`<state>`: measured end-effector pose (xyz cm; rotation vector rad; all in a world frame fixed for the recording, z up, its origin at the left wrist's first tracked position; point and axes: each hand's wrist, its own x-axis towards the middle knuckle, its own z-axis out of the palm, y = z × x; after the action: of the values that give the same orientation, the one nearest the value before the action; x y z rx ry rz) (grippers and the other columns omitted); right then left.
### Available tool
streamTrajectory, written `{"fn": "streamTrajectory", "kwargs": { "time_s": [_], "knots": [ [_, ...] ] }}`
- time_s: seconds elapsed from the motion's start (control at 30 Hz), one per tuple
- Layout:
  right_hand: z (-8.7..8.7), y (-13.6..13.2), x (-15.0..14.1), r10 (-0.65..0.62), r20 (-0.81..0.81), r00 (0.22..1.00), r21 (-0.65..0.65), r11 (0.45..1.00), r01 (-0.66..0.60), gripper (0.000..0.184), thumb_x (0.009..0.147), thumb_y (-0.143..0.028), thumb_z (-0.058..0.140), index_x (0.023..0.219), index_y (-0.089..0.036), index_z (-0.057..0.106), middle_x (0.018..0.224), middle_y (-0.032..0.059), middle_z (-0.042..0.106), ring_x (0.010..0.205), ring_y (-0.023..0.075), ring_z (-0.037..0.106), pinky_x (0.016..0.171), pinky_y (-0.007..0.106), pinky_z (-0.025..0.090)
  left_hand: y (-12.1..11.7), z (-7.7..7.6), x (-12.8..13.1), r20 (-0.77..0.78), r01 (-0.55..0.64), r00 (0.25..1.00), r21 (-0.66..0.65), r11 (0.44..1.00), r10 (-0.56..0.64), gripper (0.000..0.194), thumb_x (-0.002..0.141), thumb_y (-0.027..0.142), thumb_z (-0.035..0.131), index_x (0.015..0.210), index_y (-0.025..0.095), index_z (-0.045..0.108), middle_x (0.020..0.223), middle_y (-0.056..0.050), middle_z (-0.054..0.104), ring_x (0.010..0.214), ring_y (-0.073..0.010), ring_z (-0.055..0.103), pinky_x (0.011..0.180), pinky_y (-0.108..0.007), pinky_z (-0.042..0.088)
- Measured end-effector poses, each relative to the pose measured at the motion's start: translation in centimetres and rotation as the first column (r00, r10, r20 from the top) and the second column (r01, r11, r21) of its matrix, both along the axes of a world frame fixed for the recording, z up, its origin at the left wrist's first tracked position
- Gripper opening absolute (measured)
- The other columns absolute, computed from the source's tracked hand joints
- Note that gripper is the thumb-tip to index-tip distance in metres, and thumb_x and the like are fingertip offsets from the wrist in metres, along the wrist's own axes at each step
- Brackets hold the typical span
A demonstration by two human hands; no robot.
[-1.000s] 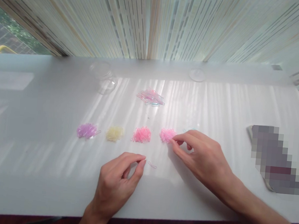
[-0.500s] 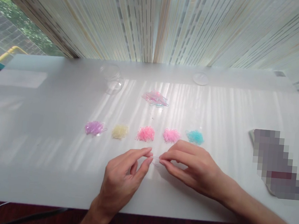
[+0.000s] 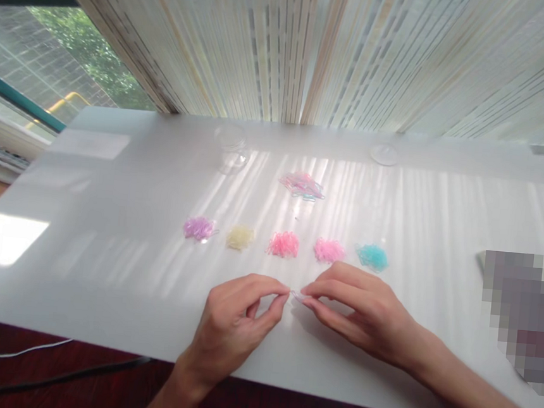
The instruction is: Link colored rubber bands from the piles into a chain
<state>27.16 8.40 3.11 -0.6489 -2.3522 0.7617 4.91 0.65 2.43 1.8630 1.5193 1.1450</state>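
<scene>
My left hand and my right hand meet fingertip to fingertip near the front of the white table, both pinching one small pale elastic band. Just beyond them lies a row of sorted band piles: purple, yellow, deep pink, light pink and teal. Farther back sits a mixed heap of bands.
A clear jar lies on its side at the back, and its clear lid rests farther right. A blurred dark object lies at the right edge. Striped curtains hang behind the table; a cable runs on the floor at the left.
My right hand left the light pink pile and came back to meet my left hand at the loose band; both now pinch it. The camera view shifted left, uncovering the teal pile.
</scene>
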Motion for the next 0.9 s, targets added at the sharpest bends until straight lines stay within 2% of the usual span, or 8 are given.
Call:
{"fn": "streamTrajectory", "kwargs": {
  "time_s": [0.07,0.13,0.23,0.3,0.5,0.7,0.83,0.9],
  "knots": [
    [0.1,0.0,0.0,0.007,0.006,1.0,0.011,1.0,-0.007,0.01,0.1,-0.02,0.063,0.106,-0.017,0.07,0.084,0.0033,0.072,0.073,0.015,0.063,0.064,0.027,0.05,0.2,0.2,-1.1,-0.043,-0.069,0.997,0.02,0.997,0.07,0.01,0.094,0.014,0.068,0.097,0.022,0.074,0.089,0.0,0.077,0.064,-0.0093,0.062,0.057,-0.02,0.051],
    [0.2,0.1,0.1,0.018,0.033,0.999,0.039,0.999,-0.019,0.011,0.1,-0.02,0.062,0.106,-0.017,0.07,0.083,0.0031,0.071,0.072,0.015,0.063,0.063,0.027,0.049,0.4,0.4,-2.9,-0.107,-0.236,0.965,0.044,0.971,0.239,0.009,0.094,0.017,0.068,0.095,0.023,0.075,0.088,0.001,0.076,0.061,-0.0083,0.058,0.06,-0.02,0.051],
    [0.1,0.3,0.2,0.029,0.097,0.995,0.088,0.995,-0.038,0.014,0.102,-0.019,0.058,0.101,-0.018,0.071,0.081,0.0029,0.071,0.069,0.015,0.062,0.061,0.028,0.047,0.9,0.5,-5.9,-0.201,-0.522,0.823,0.102,0.847,0.532,0.006,0.091,0.026,0.074,0.093,0.023,0.077,0.072,0.003,0.066,0.054,-0.0085,0.048,0.056,-0.022,0.047],
    [0.0,0.3,0.2,0.029,0.131,0.991,0.11,0.993,-0.043,0.016,0.102,-0.019,0.056,0.098,-0.018,0.072,0.079,0.003,0.07,0.068,0.0151,0.061,0.061,0.028,0.046,1.2,0.5,-7.6,-0.24,-0.656,0.712,0.107,0.747,0.659,0.011,0.089,0.032,0.075,0.096,0.024,0.079,0.063,0.005,0.057,0.053,-0.0096,0.046,0.055,-0.023,0.044],
    [-0.3,0.5,0.2,0.034,0.163,0.986,0.125,0.991,-0.055,0.018,0.102,-0.019,0.054,0.096,-0.018,0.071,0.076,0.0026,0.069,0.066,0.015,0.059,0.061,0.028,0.044,1.8,-0.2,-9.4,-0.299,-0.739,0.635,0.031,0.673,0.712,0.016,0.086,0.036,0.076,0.096,0.025,0.082,0.059,0.005,0.056,0.053,-0.0115,0.051,0.054,-0.025,0.043],
    [-0.4,0.5,0.4,0.035,0.178,0.983,0.123,0.991,-0.058,0.02,0.103,-0.019,0.052,0.096,-0.018,0.071,0.076,0.003,0.069,0.066,0.0156,0.058,0.06,0.028,0.042,2.0,-0.1,-9.4,-0.294,-0.733,0.651,-0.002,0.681,0.7,0.015,0.086,0.035,0.075,0.095,0.026,0.082,0.071,0.003,0.065,0.056,-0.0117,0.052,0.061,-0.027,0.048],
    [-0.3,0.5,0.5,0.04,0.21,0.977,0.113,0.991,-0.064,0.023,0.105,-0.022,0.05,0.096,-0.018,0.071,0.075,0.0028,0.067,0.065,0.0157,0.055,0.06,0.029,0.04,1.6,0.0,-9.2,-0.281,-0.744,0.626,0.061,0.665,0.727,0.014,0.09,0.034,0.072,0.097,0.025,0.08,0.077,0.002,0.067,0.059,-0.012,0.054,0.064,-0.027,0.05],
    [-0.2,0.6,0.6,0.038,0.231,0.972,0.111,0.992,-0.065,0.025,0.105,-0.022,0.048,0.097,-0.018,0.071,0.074,0.0029,0.066,0.065,0.0159,0.055,0.059,0.029,0.04,1.4,0.3,-8.8,-0.273,-0.725,0.63,0.129,0.677,0.727,0.014,0.092,0.032,0.07,0.099,0.024,0.079,0.079,0.001,0.067,0.06,-0.0122,0.054,0.064,-0.027,0.05]
  ]
}}
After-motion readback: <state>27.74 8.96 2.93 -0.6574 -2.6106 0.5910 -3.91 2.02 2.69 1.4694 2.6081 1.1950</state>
